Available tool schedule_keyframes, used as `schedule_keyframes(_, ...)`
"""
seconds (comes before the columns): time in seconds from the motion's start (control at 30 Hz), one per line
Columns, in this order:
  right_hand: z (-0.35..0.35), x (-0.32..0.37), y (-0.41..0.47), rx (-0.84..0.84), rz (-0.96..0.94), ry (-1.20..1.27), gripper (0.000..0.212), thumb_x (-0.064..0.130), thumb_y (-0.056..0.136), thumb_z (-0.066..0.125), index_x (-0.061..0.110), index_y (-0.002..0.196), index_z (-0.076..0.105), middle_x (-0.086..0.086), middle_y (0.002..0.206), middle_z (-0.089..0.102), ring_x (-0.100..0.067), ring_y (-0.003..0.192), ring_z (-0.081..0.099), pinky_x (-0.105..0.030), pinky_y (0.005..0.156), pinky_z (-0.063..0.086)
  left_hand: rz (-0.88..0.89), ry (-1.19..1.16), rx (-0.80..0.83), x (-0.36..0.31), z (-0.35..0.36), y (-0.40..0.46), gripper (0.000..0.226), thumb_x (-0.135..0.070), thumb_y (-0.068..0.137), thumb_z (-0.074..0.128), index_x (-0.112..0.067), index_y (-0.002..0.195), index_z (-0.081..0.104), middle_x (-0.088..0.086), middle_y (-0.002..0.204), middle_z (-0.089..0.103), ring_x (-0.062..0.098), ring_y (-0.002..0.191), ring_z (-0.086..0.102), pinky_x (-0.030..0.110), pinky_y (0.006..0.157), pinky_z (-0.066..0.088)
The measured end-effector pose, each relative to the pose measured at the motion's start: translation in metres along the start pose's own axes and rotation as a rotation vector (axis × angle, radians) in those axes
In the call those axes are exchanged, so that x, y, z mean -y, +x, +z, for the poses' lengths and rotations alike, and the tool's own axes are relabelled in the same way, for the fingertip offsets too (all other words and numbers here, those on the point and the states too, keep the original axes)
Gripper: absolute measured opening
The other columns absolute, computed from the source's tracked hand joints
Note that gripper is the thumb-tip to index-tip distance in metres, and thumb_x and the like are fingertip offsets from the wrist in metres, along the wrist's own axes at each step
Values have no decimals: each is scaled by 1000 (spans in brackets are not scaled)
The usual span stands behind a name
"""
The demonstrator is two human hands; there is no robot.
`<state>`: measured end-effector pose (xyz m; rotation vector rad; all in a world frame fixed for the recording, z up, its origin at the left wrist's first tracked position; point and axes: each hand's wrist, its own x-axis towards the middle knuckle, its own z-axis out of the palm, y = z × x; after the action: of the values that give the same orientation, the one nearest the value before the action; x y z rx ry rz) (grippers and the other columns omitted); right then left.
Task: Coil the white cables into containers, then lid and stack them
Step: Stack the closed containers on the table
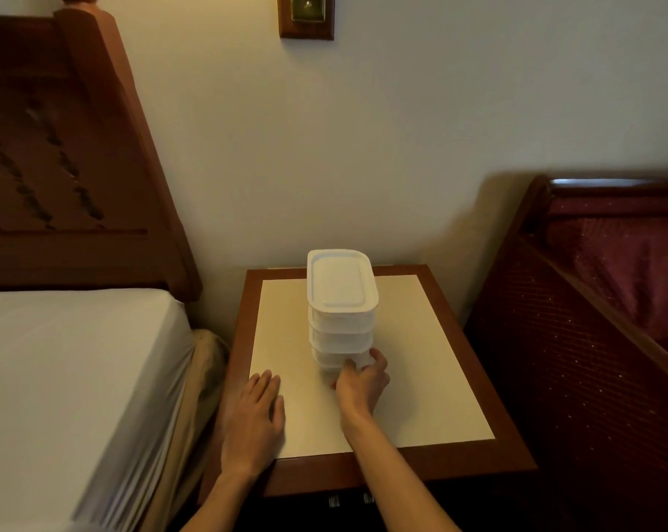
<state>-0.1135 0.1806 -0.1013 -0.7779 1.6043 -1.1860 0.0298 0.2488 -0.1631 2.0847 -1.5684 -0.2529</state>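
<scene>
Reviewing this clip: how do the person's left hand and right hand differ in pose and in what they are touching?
The left hand lies flat with straight fingers on the cream top of the nightstand; the right hand has its fingers curled around the bottom of the stack of white lidded containers. The left hand holds nothing; the right hand grips the lowest container. The left hand sits nearer the bed, apart from the stack. Both reach over the nightstand's near edge.

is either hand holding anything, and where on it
The right hand grips the bottom container of the stack at its near right corner; the left hand holds nothing.
</scene>
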Motion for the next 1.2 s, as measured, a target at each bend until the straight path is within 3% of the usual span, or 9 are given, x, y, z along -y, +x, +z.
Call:
schedule_keyframes(0.17,0,-9,23,-11,-14,-35,61,-3,80,68,14,132,41,-8,124,53,-34,102,63,-52,83,58,-13,12,-8,0,0,2,45,-36,100,43,-25,144,44,-9,154,34,9,145,23,23,114,11)
schedule_keyframes(0.3,-14,1,44,69,-23,-153,40,1,82,64,15,119,54,-6,116,56,-32,97,65,-50,83,58,-17,3,2,2,1,1,45,-37,100,43,-27,145,43,-11,154,33,7,145,22,22,115,11)
schedule_keyframes(0.43,-34,14,65,279,-107,-331,32,11,90,51,18,119,63,-6,117,63,-29,104,62,-42,88,54,-11,-33,-16,1,0,1,45,-35,99,47,-27,144,44,-10,153,36,7,144,24,24,115,16)
schedule_keyframes(0.6,-44,29,78,559,-150,-358,44,0,94,37,23,117,67,-8,107,69,-22,82,60,-29,65,50,-45,-117,12,1,-7,-1,69,-49,95,48,-29,153,20,-8,158,25,12,144,27,33,116,24)
schedule_keyframes(0.73,-40,5,82,480,-143,-352,31,28,100,46,16,120,65,-11,116,68,-21,95,62,-30,73,54,-86,-182,85,1,-9,-2,85,-82,80,34,-41,152,12,-12,159,22,15,143,29,41,116,28)
schedule_keyframes(0.83,-45,-14,62,357,-186,-290,32,37,99,49,24,125,64,3,116,68,-15,102,63,-34,87,56,-98,-205,74,2,-8,0,82,-88,79,17,-47,150,11,-10,159,24,15,145,26,45,117,26)
schedule_keyframes(0.93,-53,-25,36,347,-253,-218,27,31,101,48,31,123,64,17,105,67,-6,94,65,-28,84,55,-95,-216,50,1,-8,1,78,-85,82,12,-47,150,16,-13,156,28,12,144,28,49,115,29)
schedule_keyframes(1.03,-50,-33,26,323,-306,-233,24,31,101,47,33,117,65,18,100,67,-2,91,64,-28,83,53,-96,-263,13,4,-5,2,68,-77,90,22,-41,147,32,-13,150,40,10,138,35,41,113,33)
schedule_keyframes(1.2,-31,-24,37,344,-335,-288,25,29,102,46,43,90,63,6,81,70,-17,76,66,-42,77,56,-283,-404,-88,-2,2,16,54,-59,93,41,-25,130,60,-1,134,58,10,124,46,35,104,39)
